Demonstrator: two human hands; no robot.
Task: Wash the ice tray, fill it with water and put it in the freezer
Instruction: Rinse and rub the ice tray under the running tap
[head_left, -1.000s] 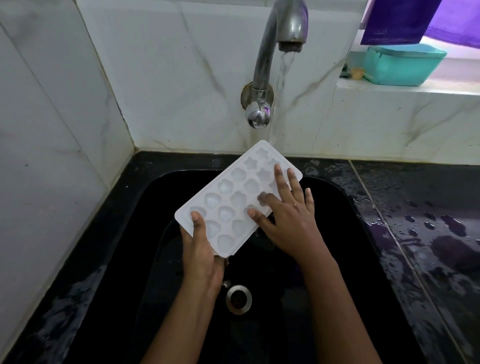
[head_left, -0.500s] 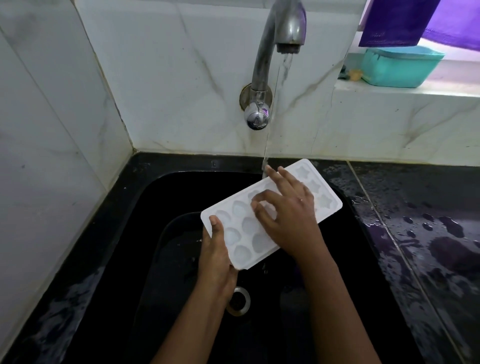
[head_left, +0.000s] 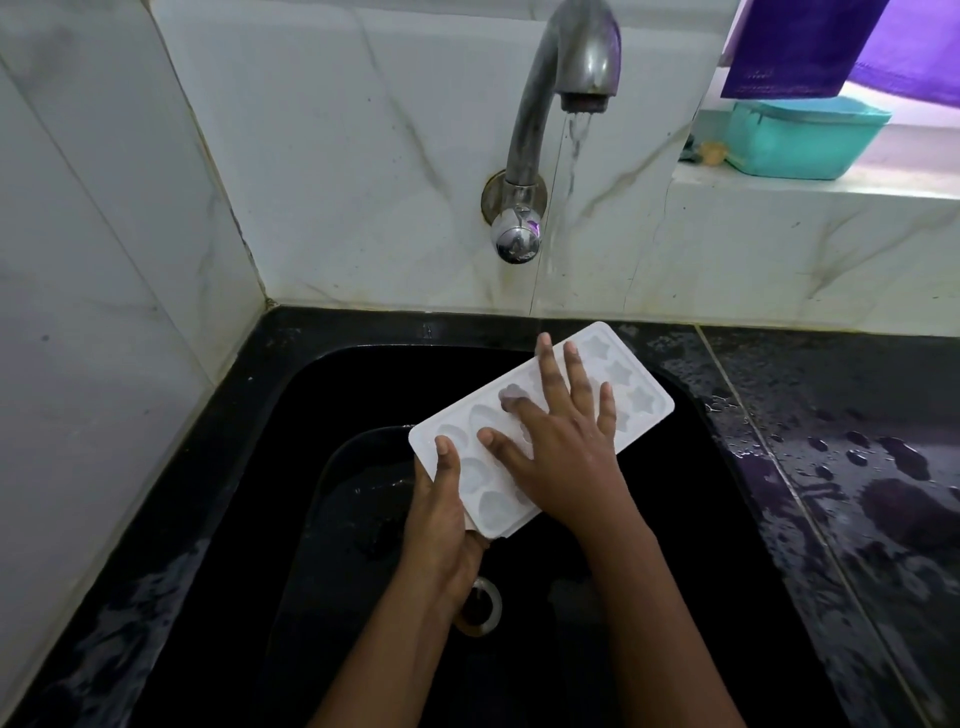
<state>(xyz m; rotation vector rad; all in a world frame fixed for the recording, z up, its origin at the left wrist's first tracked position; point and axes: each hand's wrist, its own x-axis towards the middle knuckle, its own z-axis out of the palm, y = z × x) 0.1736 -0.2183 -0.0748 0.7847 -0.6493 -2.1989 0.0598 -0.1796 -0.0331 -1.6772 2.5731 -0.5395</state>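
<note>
A white ice tray (head_left: 631, 382) with star and heart shaped cells is held tilted over the black sink (head_left: 322, 405). My left hand (head_left: 441, 509) grips its near left end, thumb on top. My right hand (head_left: 558, 436) lies flat on the tray's cells with its fingers spread. Water runs from the metal tap (head_left: 558, 93) in a thin stream and lands by the tray's far edge, near my right fingertips.
The sink drain (head_left: 483, 605) shows below my left wrist. A wet black counter (head_left: 857, 467) runs along the right. On the white ledge at the back right stands a teal tub (head_left: 800, 137) under purple cloth (head_left: 810, 47). White tiled walls close the left and back.
Both hands have carried the tray to the right and turned it flatter. My right hand has slid from the tray's right edge onto its middle, fingers spread wider.
</note>
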